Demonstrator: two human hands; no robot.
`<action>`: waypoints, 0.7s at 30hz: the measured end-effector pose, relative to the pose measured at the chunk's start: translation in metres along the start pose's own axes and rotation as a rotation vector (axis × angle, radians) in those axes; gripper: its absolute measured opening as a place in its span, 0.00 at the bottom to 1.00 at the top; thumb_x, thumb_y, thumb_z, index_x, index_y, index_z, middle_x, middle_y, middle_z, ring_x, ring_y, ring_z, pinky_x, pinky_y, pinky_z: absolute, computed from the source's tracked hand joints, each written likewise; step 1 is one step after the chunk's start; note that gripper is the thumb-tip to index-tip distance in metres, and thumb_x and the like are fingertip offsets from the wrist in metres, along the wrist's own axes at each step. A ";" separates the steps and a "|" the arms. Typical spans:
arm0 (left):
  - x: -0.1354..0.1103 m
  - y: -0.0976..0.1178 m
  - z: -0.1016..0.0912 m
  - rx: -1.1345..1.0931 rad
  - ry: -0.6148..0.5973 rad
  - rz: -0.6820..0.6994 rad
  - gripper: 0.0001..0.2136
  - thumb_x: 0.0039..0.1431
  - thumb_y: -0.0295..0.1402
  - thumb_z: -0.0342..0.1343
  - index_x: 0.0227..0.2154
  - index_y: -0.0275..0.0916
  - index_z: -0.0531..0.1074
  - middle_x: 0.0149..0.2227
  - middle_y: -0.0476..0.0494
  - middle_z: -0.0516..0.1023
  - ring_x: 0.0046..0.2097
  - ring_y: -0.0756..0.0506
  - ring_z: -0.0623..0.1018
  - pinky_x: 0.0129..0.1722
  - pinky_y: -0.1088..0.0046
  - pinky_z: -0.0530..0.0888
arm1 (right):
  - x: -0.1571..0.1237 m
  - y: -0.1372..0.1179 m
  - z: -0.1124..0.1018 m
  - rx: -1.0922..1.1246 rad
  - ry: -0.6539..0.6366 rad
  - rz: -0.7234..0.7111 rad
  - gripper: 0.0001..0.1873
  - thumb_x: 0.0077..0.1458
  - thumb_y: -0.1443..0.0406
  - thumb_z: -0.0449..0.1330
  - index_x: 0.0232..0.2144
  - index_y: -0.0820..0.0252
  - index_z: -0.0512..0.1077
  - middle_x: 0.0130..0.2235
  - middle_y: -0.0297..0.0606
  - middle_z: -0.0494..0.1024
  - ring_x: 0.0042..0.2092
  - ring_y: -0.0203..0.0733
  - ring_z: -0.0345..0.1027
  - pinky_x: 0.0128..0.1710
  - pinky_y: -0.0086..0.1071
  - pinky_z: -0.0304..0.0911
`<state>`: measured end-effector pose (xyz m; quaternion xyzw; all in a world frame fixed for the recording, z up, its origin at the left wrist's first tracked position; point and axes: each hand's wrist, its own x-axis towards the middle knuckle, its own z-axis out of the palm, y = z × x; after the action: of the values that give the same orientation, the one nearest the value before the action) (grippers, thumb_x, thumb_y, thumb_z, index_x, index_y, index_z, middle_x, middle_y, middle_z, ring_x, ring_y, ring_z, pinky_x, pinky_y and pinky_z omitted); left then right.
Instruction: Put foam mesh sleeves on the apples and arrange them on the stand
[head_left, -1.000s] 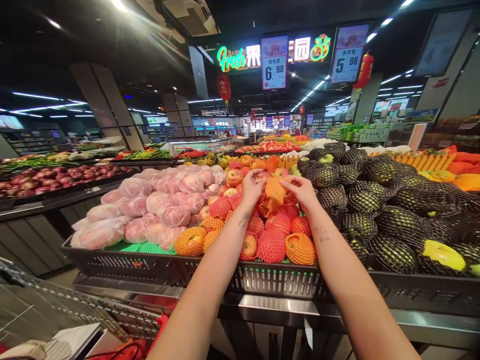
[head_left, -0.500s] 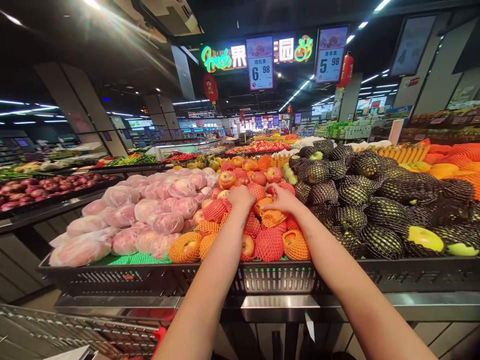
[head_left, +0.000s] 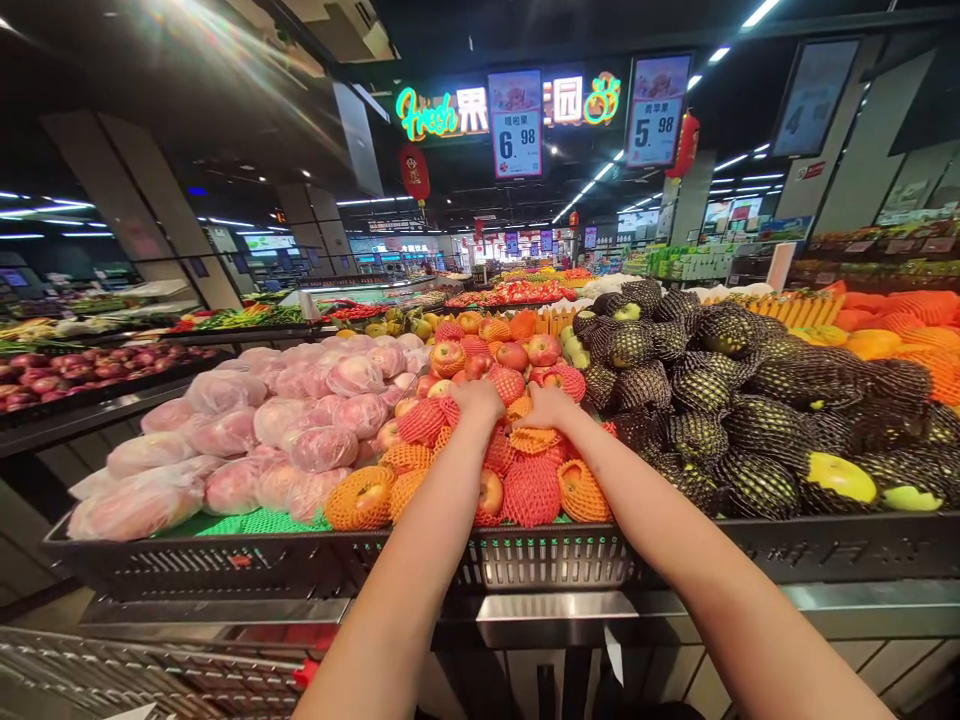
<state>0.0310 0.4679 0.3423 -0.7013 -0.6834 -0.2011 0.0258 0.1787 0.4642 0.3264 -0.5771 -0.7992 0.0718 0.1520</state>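
A heap of apples (head_left: 531, 490) in red and orange foam nets, some bare, fills the middle of the display in front of me. My left hand (head_left: 478, 398) reaches into the heap, its fingers curled down and mostly hidden, so what they hold cannot be made out. Close on its right, my right hand (head_left: 551, 405) bends its thumb and fingers around an apple in an orange net (head_left: 519, 408). An orange foam net (head_left: 534, 439) lies just below that hand. Red-netted apple (head_left: 505, 382) sits between the two hands.
Pink fruit in clear plastic bags (head_left: 322, 450) is piled on the left, dark-netted green fruit (head_left: 765, 430) on the right. A black slatted crate edge (head_left: 555, 558) and metal rail run along the front. A shopping cart (head_left: 165, 675) stands at lower left.
My right hand has shifted slightly left and closed in around the orange-netted apple. My left hand stays nearly in place over the heap. The whole view has moved a little.
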 end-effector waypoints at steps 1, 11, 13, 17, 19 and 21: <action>0.000 0.001 -0.001 0.028 -0.007 -0.069 0.35 0.35 0.32 0.73 0.50 0.30 0.72 0.48 0.18 0.81 0.56 0.20 0.76 0.55 0.44 0.66 | 0.001 0.001 0.001 0.025 0.004 -0.003 0.48 0.42 0.46 0.71 0.59 0.64 0.65 0.56 0.58 0.77 0.55 0.67 0.73 0.53 0.48 0.67; -0.006 0.001 -0.016 0.053 -0.027 -0.216 0.38 0.45 0.48 0.69 0.56 0.34 0.64 0.55 0.25 0.77 0.58 0.32 0.76 0.55 0.59 0.69 | -0.005 0.015 -0.020 0.299 0.230 0.073 0.26 0.44 0.51 0.68 0.43 0.58 0.75 0.45 0.41 0.83 0.45 0.49 0.77 0.43 0.35 0.69; -0.008 0.004 -0.017 0.041 0.002 -0.210 0.39 0.45 0.49 0.69 0.56 0.33 0.63 0.54 0.24 0.77 0.58 0.31 0.76 0.56 0.57 0.68 | -0.015 0.025 -0.036 0.408 0.422 0.152 0.25 0.44 0.50 0.66 0.42 0.57 0.74 0.43 0.41 0.82 0.43 0.49 0.77 0.44 0.37 0.69; -0.008 0.005 -0.015 0.026 0.098 -0.096 0.33 0.52 0.49 0.64 0.54 0.32 0.63 0.50 0.25 0.80 0.55 0.30 0.78 0.54 0.56 0.69 | -0.029 0.050 -0.054 0.513 0.483 0.233 0.23 0.42 0.49 0.66 0.36 0.57 0.75 0.38 0.42 0.82 0.39 0.51 0.76 0.42 0.41 0.70; -0.006 0.002 -0.012 -0.011 0.100 0.059 0.28 0.56 0.43 0.63 0.54 0.33 0.64 0.52 0.26 0.79 0.56 0.31 0.77 0.53 0.58 0.70 | -0.030 0.056 -0.052 0.612 0.346 0.223 0.23 0.38 0.51 0.70 0.35 0.57 0.75 0.33 0.41 0.81 0.37 0.50 0.76 0.38 0.41 0.71; -0.004 -0.001 -0.008 -0.054 0.053 0.242 0.26 0.57 0.34 0.62 0.57 0.37 0.63 0.60 0.32 0.74 0.60 0.36 0.74 0.55 0.63 0.70 | -0.029 0.057 -0.047 0.694 0.214 0.203 0.25 0.34 0.54 0.73 0.36 0.57 0.75 0.32 0.40 0.81 0.36 0.50 0.76 0.37 0.41 0.71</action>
<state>0.0284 0.4618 0.3486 -0.7735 -0.5873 -0.2332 0.0493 0.2536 0.4528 0.3497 -0.5718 -0.6456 0.2924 0.4131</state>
